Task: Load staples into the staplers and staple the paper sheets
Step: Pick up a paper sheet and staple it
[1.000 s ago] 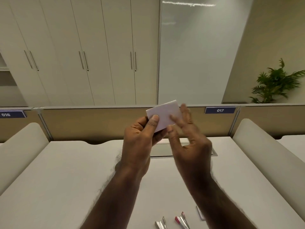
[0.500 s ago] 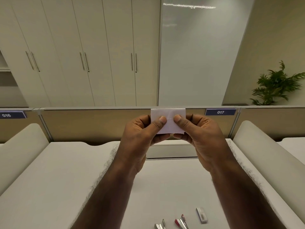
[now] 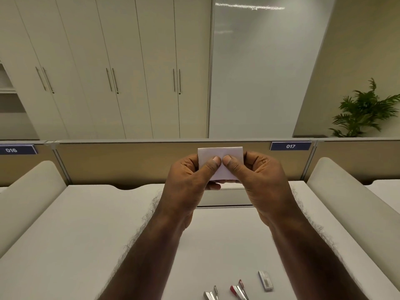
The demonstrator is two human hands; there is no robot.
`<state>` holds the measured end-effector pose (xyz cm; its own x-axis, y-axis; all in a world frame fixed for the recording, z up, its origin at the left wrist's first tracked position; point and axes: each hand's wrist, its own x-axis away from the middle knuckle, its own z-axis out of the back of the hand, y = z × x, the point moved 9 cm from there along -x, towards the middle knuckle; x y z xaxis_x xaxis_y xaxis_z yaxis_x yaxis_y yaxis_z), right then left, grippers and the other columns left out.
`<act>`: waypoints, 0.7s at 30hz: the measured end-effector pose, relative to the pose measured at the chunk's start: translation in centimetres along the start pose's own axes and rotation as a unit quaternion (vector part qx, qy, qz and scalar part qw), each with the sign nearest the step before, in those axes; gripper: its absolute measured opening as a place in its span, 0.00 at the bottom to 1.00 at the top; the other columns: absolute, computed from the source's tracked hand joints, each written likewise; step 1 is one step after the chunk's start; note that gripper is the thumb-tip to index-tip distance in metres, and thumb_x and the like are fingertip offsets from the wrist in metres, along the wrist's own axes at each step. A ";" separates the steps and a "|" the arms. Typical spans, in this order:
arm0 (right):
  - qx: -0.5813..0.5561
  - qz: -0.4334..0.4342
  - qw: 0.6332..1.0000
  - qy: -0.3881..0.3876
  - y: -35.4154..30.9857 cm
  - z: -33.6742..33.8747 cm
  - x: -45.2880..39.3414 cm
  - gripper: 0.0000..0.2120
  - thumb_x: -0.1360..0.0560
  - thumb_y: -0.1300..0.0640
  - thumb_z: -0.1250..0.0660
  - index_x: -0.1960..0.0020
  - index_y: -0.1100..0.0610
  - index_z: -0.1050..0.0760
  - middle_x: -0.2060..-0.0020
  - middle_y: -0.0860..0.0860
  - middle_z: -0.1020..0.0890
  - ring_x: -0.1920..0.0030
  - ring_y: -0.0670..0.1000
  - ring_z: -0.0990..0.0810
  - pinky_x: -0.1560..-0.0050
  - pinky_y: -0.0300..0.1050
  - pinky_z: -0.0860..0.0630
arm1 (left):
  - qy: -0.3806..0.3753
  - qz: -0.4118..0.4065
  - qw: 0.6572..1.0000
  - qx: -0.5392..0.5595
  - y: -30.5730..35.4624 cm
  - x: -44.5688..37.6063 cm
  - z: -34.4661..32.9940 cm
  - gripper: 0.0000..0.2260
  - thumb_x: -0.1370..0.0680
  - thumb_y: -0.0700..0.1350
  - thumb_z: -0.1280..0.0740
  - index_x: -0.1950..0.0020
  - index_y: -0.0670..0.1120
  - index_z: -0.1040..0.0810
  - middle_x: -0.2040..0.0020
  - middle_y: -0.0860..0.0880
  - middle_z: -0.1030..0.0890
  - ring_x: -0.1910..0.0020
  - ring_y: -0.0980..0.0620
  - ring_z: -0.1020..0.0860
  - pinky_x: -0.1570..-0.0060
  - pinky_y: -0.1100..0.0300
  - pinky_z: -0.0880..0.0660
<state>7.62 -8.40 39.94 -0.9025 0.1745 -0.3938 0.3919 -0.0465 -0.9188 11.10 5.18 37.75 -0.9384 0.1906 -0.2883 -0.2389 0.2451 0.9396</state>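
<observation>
The left hand (image 3: 190,180) pinches the small white paper (image 3: 220,163) with its thumb on the front, and the right hand (image 3: 259,178) pinches it the same way, thumbs side by side. The paper is up in the air over the worktop (image 3: 75,224). It looks light, thin and bendy (easy to crumple), so holding the edges seems best. It is folded flat into a little rectangle.
</observation>
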 end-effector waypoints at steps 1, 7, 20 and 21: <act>-0.005 0.005 1.000 0.011 0.1 0.1 0.1 0.11 0.34 0.48 0.31 0.53 0.49 0.20 0.59 0.47 0.15 0.57 0.50 0.14 0.59 0.37 0.19 | 0.020 -0.005 1.000 -0.005 0.0 0.0 0.3 0.12 0.26 0.48 0.31 0.46 0.46 0.20 0.54 0.46 0.15 0.55 0.48 0.16 0.61 0.60 0.19; 0.054 0.039 0.993 0.099 1.1 1.3 0.7 0.07 0.26 0.56 0.30 0.49 0.48 0.18 0.62 0.36 0.16 0.54 0.45 0.15 0.57 0.37 0.18 | 0.205 -0.117 0.965 -0.117 0.6 1.7 3.2 0.06 0.24 0.46 0.29 0.47 0.51 0.21 0.48 0.51 0.18 0.51 0.57 0.19 0.54 0.65 0.24; 0.267 0.040 0.962 -0.041 7.0 -3.9 4.1 0.19 0.25 0.53 0.32 0.34 0.45 0.25 0.28 0.40 0.34 0.29 0.36 0.36 0.33 0.34 0.33 | 0.083 0.079 0.993 0.007 -7.8 2.6 3.5 0.11 0.19 0.44 0.37 0.39 0.46 0.20 0.47 0.47 0.15 0.45 0.47 0.18 0.46 0.55 0.20; 0.250 0.032 0.967 -0.032 7.6 -3.6 4.3 0.17 0.25 0.54 0.31 0.37 0.45 0.23 0.30 0.38 0.33 0.31 0.35 0.33 0.34 0.33 0.32 | 0.092 0.086 0.992 -0.008 -8.4 2.6 4.3 0.11 0.19 0.44 0.37 0.40 0.45 0.20 0.48 0.46 0.15 0.46 0.47 0.18 0.48 0.55 0.19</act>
<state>7.39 -4.48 31.40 -0.8948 0.0956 -0.4362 0.3260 -0.5276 -0.7844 11.69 7.71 28.34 -0.9949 0.0513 -0.0866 -0.0741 0.2093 0.9750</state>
